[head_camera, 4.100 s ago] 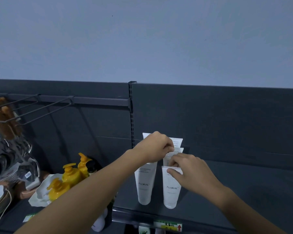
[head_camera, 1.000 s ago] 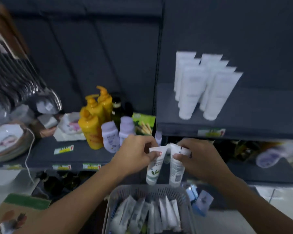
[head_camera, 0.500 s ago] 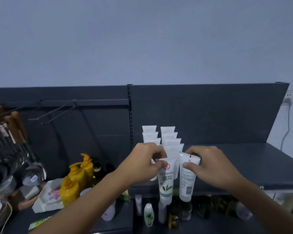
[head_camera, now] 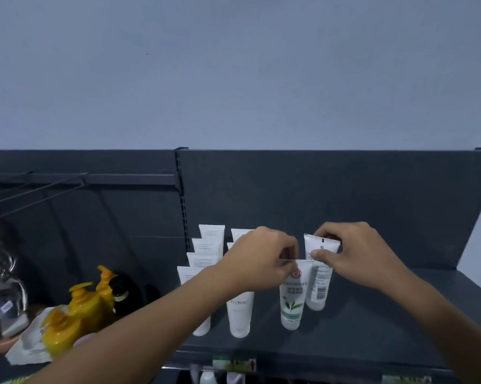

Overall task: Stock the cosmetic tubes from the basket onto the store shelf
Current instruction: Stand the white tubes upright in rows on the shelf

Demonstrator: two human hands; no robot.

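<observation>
My left hand point(head_camera: 261, 261) pinches the crimped top of a white tube with a green leaf print point(head_camera: 292, 300), cap down on the dark shelf point(head_camera: 386, 322). Beside it, slightly further back, my right hand point(head_camera: 355, 253) grips the top of a white tube showing a barcode point(head_camera: 318, 284), also cap down. Both tubes stand just right of two rows of plain white FLORAL tubes point(head_camera: 239, 314) placed on the same shelf. The basket is out of view.
Yellow pump bottles point(head_camera: 78, 311) and a dark bottle point(head_camera: 120, 293) stand on the lower left shelf. Metal hooks point(head_camera: 34, 187) jut from the back panel at left. The shelf's right part stretches toward a white wall point(head_camera: 477, 239).
Both hands lifted the two tubes from above the basket up to the shelf, and carried them right of the white rows. The view tilted upward, losing the basket.
</observation>
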